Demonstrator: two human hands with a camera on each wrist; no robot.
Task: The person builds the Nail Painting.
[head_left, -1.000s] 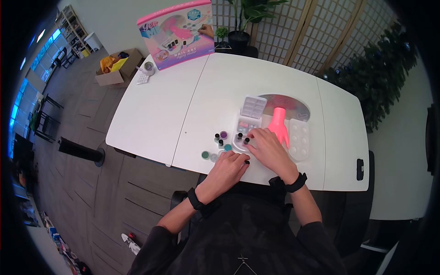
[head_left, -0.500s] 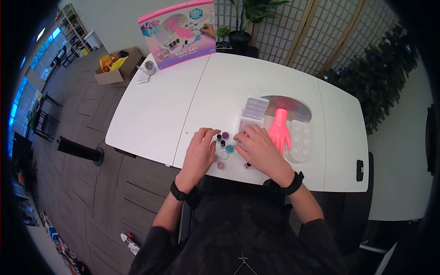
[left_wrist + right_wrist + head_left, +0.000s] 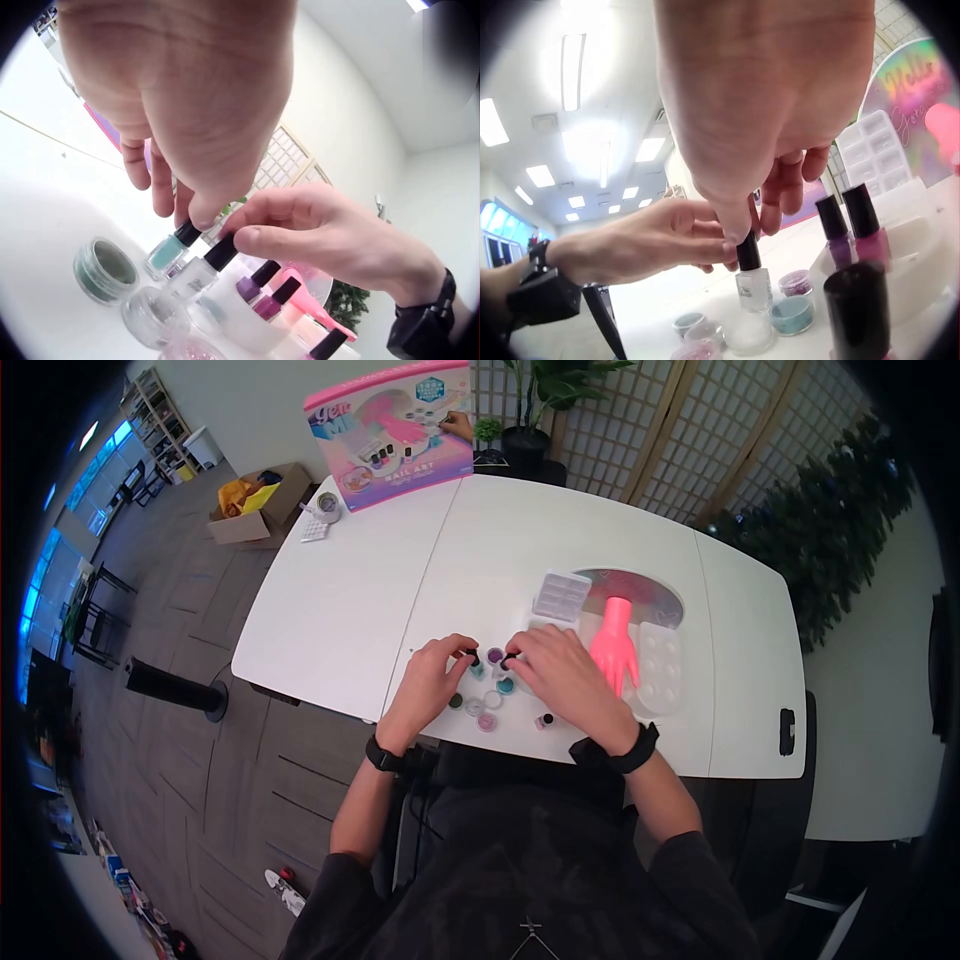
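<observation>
My left hand (image 3: 428, 678) pinches the black cap of a teal nail polish bottle (image 3: 163, 255). Beside it, my right hand (image 3: 568, 675) has thumb and fingers on the black cap of a clear nail polish bottle (image 3: 754, 290). Around the two bottles stand small round jars: a green one (image 3: 105, 271), a silver glitter one (image 3: 154, 318), a pink glitter one (image 3: 487, 722), a teal one (image 3: 792, 315) and a purple one (image 3: 796, 283). Purple (image 3: 246, 289) and magenta (image 3: 265, 307) polish bottles stand close by in the white base. Another black-capped bottle (image 3: 544, 721) is near the table's front edge.
Right of my hands, a pink model hand (image 3: 614, 645) lies before a shiny rounded backboard (image 3: 655, 596). A raised compartment lid (image 3: 562, 596) and a tray with round wells (image 3: 661, 660) flank it. At the back left stands a nail art box (image 3: 390, 440).
My left hand has moved from the front edge to the left side of the bottles and now pinches the teal one. My right hand has shifted left from the white base to the clear bottle.
</observation>
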